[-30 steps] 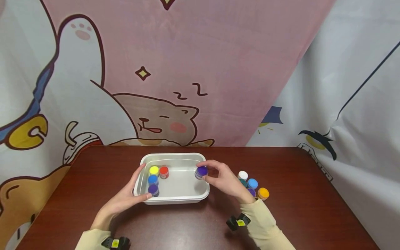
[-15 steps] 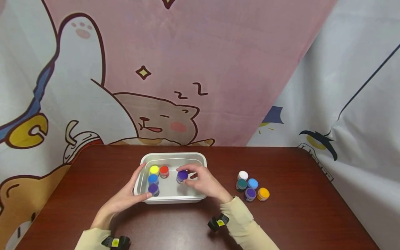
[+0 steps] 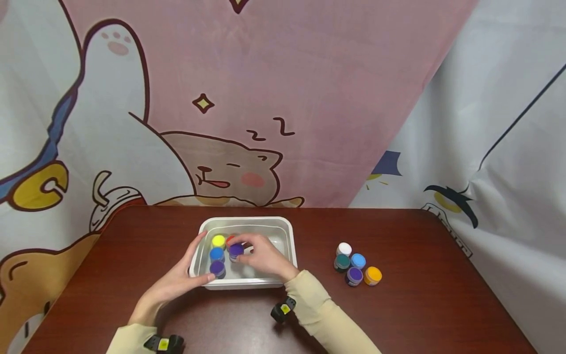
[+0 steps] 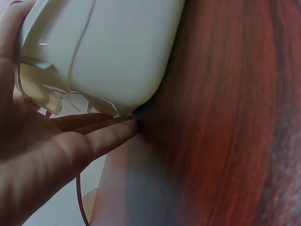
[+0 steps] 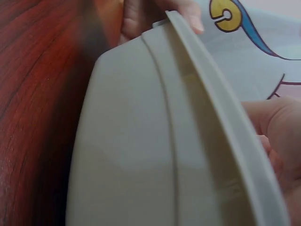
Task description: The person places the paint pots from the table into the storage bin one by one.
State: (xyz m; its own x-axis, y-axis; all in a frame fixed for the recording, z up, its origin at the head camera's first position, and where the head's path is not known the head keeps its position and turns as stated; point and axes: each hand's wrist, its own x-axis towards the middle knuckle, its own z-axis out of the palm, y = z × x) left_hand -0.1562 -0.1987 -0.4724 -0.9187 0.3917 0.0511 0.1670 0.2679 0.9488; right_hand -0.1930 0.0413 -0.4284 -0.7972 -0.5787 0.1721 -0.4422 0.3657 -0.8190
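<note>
In the head view a white tray (image 3: 289, 246) holds a yellow-lidded jar (image 3: 218, 241), a blue-lidded jar (image 3: 216, 254), a purple-lidded jar (image 3: 217, 268) and a partly covered red-lidded jar (image 3: 230, 240). My left hand (image 3: 174, 278) grips the tray's left end, thumb at the near rim. Between thumb and fingers my right hand (image 3: 263, 255) pinches another purple-lidded jar (image 3: 236, 251) inside the tray, just right of the blue one. The left wrist view shows my left hand (image 4: 61, 150) against the tray's outer wall (image 4: 122, 52); in the right wrist view that wall hides the pinched jar.
On the brown table (image 3: 424, 295), right of the tray, stand a white-lidded jar (image 3: 344, 249), a dark green one (image 3: 342, 262), a light blue one (image 3: 358, 260), a purple one (image 3: 354, 276) and an orange one (image 3: 373, 275). A printed cloth (image 3: 331, 98) hangs behind.
My right hand has carried the purple-lidded jar leftward across the tray, from its right end to beside the blue-lidded jar. My left hand has stayed at the tray's left end.
</note>
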